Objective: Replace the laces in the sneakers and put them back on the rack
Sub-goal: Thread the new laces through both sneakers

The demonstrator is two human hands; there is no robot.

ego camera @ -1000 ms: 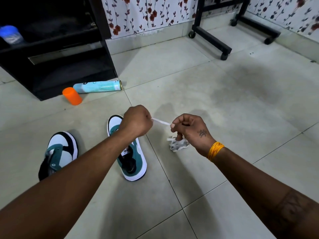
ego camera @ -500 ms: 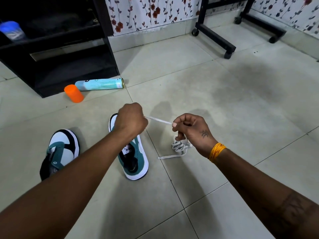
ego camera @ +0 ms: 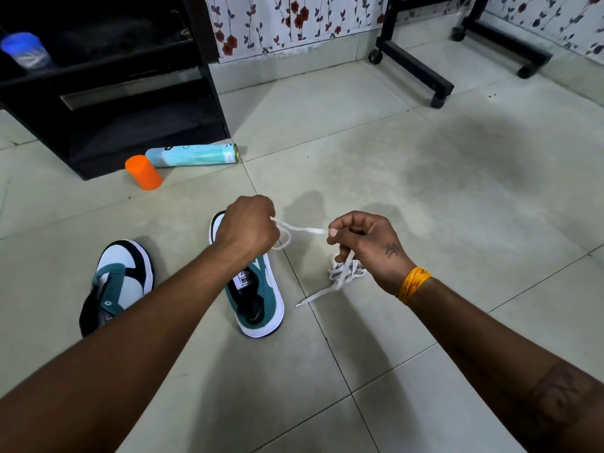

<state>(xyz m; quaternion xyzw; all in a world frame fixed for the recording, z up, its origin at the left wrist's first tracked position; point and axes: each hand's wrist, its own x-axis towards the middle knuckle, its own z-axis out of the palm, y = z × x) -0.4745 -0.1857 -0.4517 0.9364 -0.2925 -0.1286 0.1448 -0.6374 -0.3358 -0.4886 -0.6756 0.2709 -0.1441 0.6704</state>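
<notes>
Both hands pinch one white lace [ego camera: 305,229] above the floor just right of the teal sneaker [ego camera: 258,289], the left hand [ego camera: 248,223] closed on one end, the right hand [ego camera: 362,243] holding the strand, its bunched remainder dangling under that hand toward the tiles.

"PUMA" label on tongue of right sneaker [ego camera: 258,289]; print on spray can [ego camera: 192,155] at 11 o'clock unreadable.
</notes>
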